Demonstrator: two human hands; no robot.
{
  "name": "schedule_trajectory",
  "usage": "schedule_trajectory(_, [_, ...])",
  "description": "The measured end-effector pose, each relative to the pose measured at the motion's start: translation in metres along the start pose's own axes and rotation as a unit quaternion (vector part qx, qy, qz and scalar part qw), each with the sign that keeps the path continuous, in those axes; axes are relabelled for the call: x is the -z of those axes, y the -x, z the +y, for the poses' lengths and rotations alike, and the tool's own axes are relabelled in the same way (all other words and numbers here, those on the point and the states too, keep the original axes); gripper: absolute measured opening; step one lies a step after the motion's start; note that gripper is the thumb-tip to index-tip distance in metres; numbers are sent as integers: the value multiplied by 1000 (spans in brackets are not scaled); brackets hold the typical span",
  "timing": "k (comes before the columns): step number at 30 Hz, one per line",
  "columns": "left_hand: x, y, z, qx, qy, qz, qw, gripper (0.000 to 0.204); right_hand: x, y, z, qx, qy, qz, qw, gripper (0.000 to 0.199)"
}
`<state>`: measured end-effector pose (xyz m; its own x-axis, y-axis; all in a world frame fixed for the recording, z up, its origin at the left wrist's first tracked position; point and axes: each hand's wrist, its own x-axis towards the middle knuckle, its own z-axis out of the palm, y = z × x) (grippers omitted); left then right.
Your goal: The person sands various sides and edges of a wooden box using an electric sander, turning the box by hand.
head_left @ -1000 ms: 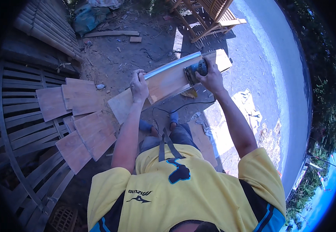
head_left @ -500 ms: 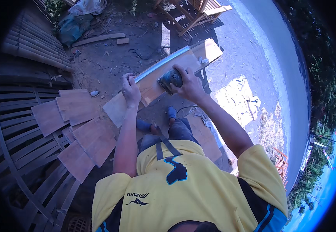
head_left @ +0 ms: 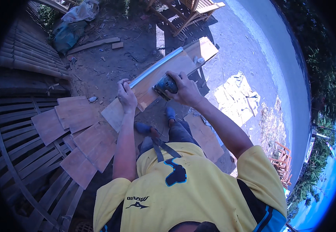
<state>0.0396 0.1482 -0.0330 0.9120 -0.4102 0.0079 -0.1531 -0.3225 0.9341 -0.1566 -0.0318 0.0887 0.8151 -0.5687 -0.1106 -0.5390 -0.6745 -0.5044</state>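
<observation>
Bright sun falls on bare brown dirt ground [head_left: 110,63], a grey slatted bamboo platform [head_left: 17,154] and a pale concrete road [head_left: 276,50].

Light: bright, direct sun from overhead
Shadows: hard and dark beside the wooden frame [head_left: 183,15] and under the plank [head_left: 164,77]
Glare: pale sheet [head_left: 235,98] on the ground nearly washed out
Edges: black fisheye rim; fence slats [head_left: 17,154] bend
Focus: centre sharp, rim soft

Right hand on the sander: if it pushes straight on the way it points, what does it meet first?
Likely only more of the wooden board under the sander; the right hand points up-left toward the metal straightedge.
</observation>
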Motion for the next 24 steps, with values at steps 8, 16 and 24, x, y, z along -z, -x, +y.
schedule_trajectory(8, [-10,0,7,-6,6,-4,1000,26,61,-86,124,-69,65,107,990,86])
schedule_trajectory(16, [-4,-3,8,-29,3,7,1000,29,25,-76,54,-30,46,72,996,83])
schedule_trajectory(24, [1,-3,1,-28,50,2,998,32,-11,-32,-49,30,13,-12,999,82])
